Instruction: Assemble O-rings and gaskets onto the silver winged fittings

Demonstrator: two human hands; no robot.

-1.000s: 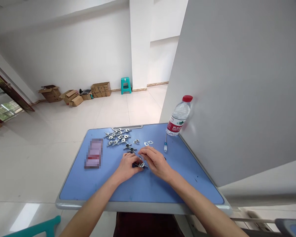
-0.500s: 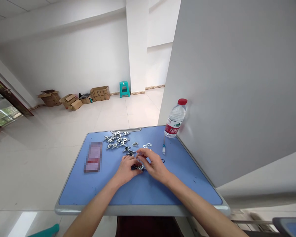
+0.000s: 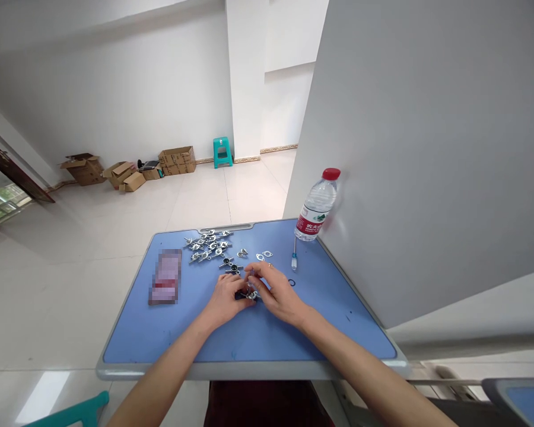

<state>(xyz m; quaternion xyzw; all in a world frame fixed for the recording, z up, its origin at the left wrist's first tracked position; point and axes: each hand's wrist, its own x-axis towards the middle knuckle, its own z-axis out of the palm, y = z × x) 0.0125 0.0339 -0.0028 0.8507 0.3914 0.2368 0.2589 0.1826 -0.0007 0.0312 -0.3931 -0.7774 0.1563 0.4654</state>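
My left hand (image 3: 226, 298) is closed around a small silver-and-black metal fitting (image 3: 251, 295) low over the desk. From the right, my right hand (image 3: 278, 293) bends over the same part, thumb and fingers pinched together. Something small and translucent shows between those fingers, too little of it to name. Just beyond the hands lie black-centred metal fittings (image 3: 234, 268). Farther back is a pile of silver fittings (image 3: 209, 244). Two flat oval metal plates (image 3: 267, 254) and a little group of loose metal pieces (image 3: 242, 253) lie near it. Right of my right hand is a black ring (image 3: 292, 283).
The blue desk (image 3: 160, 338) has a grey rim. A blurred purple packet (image 3: 165, 277) lies at left. A clear-handled screwdriver (image 3: 294, 261) lies by a red-capped water bottle (image 3: 317, 207), beside the grey panel (image 3: 427, 178). Cardboard boxes (image 3: 177, 161) and a teal stool (image 3: 222, 153) stand by the wall.
The whole view has shifted slightly, so desk and room sit a little higher in the picture. Both hands stay together on the fitting with almost the same grip.
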